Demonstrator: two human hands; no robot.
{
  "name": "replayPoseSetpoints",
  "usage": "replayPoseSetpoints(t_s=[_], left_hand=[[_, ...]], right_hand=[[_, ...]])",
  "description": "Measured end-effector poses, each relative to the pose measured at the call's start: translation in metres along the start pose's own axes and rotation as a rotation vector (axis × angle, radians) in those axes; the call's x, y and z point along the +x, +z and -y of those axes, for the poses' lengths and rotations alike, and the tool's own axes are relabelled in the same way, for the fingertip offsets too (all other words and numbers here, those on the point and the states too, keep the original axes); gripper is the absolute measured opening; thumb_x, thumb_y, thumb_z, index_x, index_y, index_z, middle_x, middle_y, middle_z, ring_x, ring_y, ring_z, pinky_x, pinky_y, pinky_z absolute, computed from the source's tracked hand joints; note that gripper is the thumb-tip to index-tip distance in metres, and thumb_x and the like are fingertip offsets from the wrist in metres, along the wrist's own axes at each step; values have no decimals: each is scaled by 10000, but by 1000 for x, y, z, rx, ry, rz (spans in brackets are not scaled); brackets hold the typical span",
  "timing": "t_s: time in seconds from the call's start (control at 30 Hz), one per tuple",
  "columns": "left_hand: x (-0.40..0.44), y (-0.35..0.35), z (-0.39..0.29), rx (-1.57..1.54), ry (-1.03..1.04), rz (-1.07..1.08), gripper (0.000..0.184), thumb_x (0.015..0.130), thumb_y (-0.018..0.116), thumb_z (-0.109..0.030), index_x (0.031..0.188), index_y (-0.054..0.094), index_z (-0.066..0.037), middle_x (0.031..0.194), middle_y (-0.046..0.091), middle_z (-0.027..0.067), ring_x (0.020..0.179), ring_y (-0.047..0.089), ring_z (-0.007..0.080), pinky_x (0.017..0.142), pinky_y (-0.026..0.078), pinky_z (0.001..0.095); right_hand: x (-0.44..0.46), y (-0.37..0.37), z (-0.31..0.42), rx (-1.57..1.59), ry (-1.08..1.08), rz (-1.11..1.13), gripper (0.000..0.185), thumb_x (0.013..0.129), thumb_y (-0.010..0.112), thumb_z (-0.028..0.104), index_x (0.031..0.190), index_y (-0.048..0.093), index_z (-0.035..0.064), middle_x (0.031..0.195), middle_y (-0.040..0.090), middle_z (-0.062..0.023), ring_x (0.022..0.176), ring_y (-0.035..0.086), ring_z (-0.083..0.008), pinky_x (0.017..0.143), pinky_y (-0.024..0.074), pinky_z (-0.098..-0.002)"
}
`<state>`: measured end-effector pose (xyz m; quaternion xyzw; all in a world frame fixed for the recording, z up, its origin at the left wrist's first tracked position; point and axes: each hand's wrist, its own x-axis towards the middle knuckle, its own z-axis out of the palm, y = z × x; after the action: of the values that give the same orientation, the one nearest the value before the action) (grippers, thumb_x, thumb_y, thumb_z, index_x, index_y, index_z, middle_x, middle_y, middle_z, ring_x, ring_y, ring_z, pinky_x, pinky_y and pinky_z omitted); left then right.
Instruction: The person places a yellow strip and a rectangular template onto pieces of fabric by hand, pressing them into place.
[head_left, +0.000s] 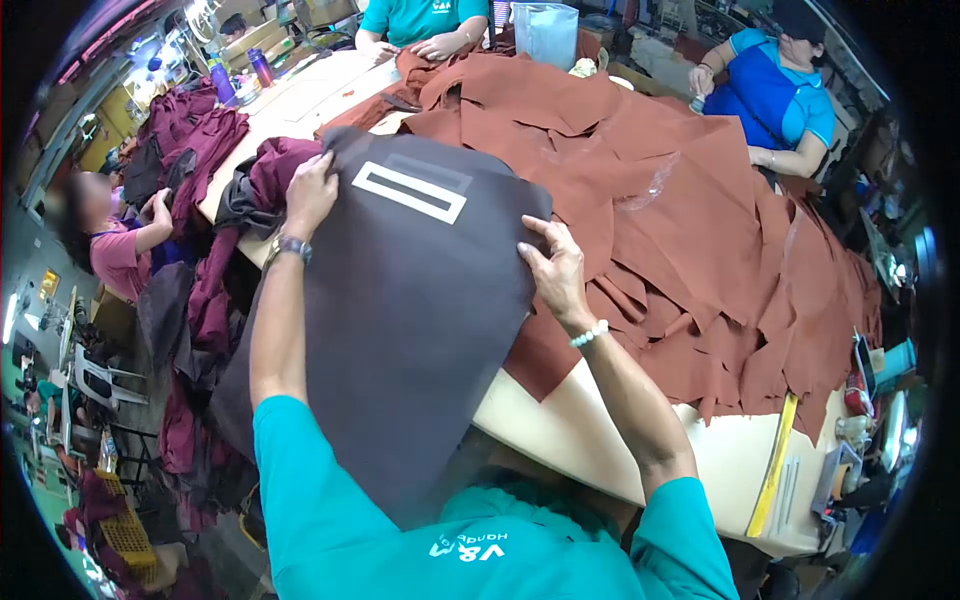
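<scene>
A large dark grey-brown fabric piece hangs spread between my two hands and drapes down toward my body. My left hand grips its upper left edge, near a bundle of maroon fabric. At its upper right edge, my right hand pinches the border between thumb and fingers. A white rectangular frame shape lies on the upper part of the dark fabric, with a fainter grey rectangle beside it. To the right, a wide heap of reddish-brown pieces covers much of the table and borders my right hand.
A yellow ruler lies on the table at the front right. Maroon fabric hangs over the left edge. Purple bottles and a clear container stand at the back. Co-workers are at the left, back and right.
</scene>
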<state>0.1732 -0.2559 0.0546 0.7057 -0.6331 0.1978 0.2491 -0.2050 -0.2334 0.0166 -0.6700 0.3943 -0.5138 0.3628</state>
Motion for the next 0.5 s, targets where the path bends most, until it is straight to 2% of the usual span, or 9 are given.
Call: replayPoseSetpoints(t_s=[0.03,0.1,0.2,0.23,0.3,0.33,0.37,0.43,0.5], left_hand=[[9,16,1,33,-15,-7,425,790,583,-164,1191,570,-24,1149,597,174,1093,550,308,964,418,374],[28,38,1,26,-96,114,489,793,599,-206,1252,526,-53,1298,497,179,1233,435,325,1012,364,467],[33,54,-29,299,-229,68,590,806,604,-291,1342,438,-111,1452,303,173,1358,222,367,1030,260,604],[36,77,-23,256,-261,55,656,826,580,-403,1396,361,-162,1512,140,166,1390,61,394,1009,167,689],[25,87,-52,203,-284,33,672,844,524,-495,1408,347,-175,1502,158,191,1388,88,390,1036,137,664],[18,105,-54,145,-269,101,716,866,435,-580,1439,278,-182,1503,144,194,1385,90,404,1035,138,662],[11,104,-69,14,-318,202,721,862,416,-602,1436,288,-185,1503,147,196,1386,90,400,1051,73,652],[-4,115,-79,-153,-339,235,737,860,402,-625,1439,279,-187,1506,148,184,1386,97,399,1051,82,651],[-5,119,-78,-168,-337,216,745,856,403,-635,1436,284,-183,1505,159,178,1386,104,396,1048,89,654]], right_hand=[[9,1,-4,-39,32,-22,312,753,635,12,1064,634,14,942,591,-120,904,586,-214,816,457,-307],[28,5,-19,-40,63,-14,292,759,632,16,1050,644,15,948,602,-145,914,601,-253,829,463,-328],[47,13,-36,-121,32,-50,329,757,647,39,1083,627,1,956,606,-160,898,605,-283,827,465,-345],[49,15,-42,-152,23,-50,346,755,653,49,1094,618,-8,966,607,-163,908,604,-289,834,464,-349],[51,19,-49,-210,2,-49,383,750,665,69,1116,600,-27,987,608,-169,928,601,-302,849,462,-357],[51,18,-49,-229,67,15,465,742,675,83,1173,554,-44,1064,587,-178,996,585,-307,884,454,-360],[50,17,-45,-221,98,45,486,742,674,79,1193,540,-42,1088,575,-184,1027,570,-311,901,445,-363],[46,18,-40,-207,163,110,528,741,672,73,1231,511,-38,1136,550,-195,1089,540,-319,936,427,-368],[48,20,-57,-253,147,118,552,743,662,57,1258,485,-36,1166,528,-199,1126,511,-328,964,407,-368]])
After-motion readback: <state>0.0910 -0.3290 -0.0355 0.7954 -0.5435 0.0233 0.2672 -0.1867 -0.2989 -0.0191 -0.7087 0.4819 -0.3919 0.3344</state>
